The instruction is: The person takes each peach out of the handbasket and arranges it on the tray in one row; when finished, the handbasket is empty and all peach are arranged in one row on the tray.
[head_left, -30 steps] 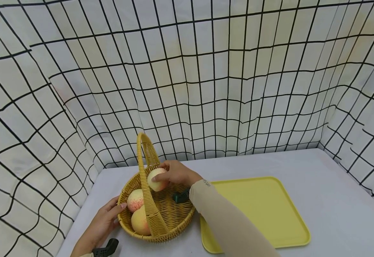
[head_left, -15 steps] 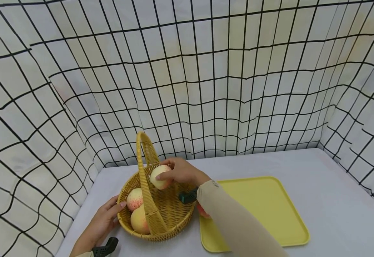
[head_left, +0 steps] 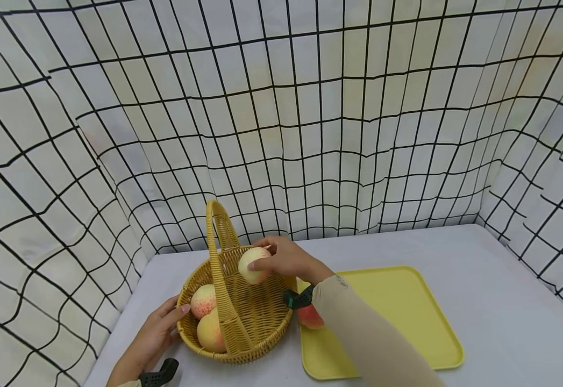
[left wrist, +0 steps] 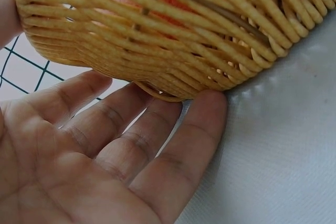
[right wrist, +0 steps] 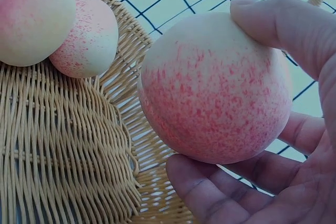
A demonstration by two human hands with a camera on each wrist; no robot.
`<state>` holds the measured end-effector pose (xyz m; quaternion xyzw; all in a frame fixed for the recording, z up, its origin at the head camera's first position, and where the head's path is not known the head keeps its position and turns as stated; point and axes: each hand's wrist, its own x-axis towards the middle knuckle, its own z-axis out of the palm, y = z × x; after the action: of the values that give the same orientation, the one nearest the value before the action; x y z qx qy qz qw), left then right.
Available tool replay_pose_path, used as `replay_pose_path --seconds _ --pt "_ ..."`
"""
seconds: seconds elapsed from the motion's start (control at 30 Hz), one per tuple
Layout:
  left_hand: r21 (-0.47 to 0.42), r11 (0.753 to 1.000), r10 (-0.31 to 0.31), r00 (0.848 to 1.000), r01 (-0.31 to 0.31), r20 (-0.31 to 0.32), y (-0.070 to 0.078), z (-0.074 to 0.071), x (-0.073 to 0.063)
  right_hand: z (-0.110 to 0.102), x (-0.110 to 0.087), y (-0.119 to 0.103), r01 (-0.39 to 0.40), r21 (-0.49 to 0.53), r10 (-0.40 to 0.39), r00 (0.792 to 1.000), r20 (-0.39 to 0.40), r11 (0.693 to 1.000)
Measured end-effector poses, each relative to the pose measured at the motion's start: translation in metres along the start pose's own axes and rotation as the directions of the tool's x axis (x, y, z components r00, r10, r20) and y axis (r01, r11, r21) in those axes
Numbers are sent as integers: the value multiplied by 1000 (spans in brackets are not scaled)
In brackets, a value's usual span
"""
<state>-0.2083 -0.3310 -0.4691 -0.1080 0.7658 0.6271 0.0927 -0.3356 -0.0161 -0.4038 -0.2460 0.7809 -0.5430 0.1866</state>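
My right hand (head_left: 288,260) grips a pale peach (head_left: 254,265) speckled with pink, thumb on one side and fingers on the other in the right wrist view. That peach is raised over the right half of a wicker basket (head_left: 262,312) with a tall arched handle. With its thumb at the rim and fingertips against the outer weave (left wrist: 157,72), my left hand (head_left: 152,336) holds the basket's left side. Two more peaches lie inside at the left: a speckled one (head_left: 204,301) and a yellower one (head_left: 211,332) partly behind the handle.
A yellow tray (head_left: 397,306) lies right of the basket. A red-pink fruit (head_left: 310,317) on its left edge is partly covered by my right wrist camera (head_left: 298,297). White cloth with a black grid walls in the white table (head_left: 484,279).
My right hand has carried the peach to the right, away from the handle. The red-pink fruit on the tray has come into sight. My left hand stays on the basket.
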Motion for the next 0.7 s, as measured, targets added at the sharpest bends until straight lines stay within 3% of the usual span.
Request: replay_pose_path --seconds 0.7 --pt "4 1000 6 1000 -6 19 -1 0 1 -37 -42 14 43 90 -40 998 -41 995"
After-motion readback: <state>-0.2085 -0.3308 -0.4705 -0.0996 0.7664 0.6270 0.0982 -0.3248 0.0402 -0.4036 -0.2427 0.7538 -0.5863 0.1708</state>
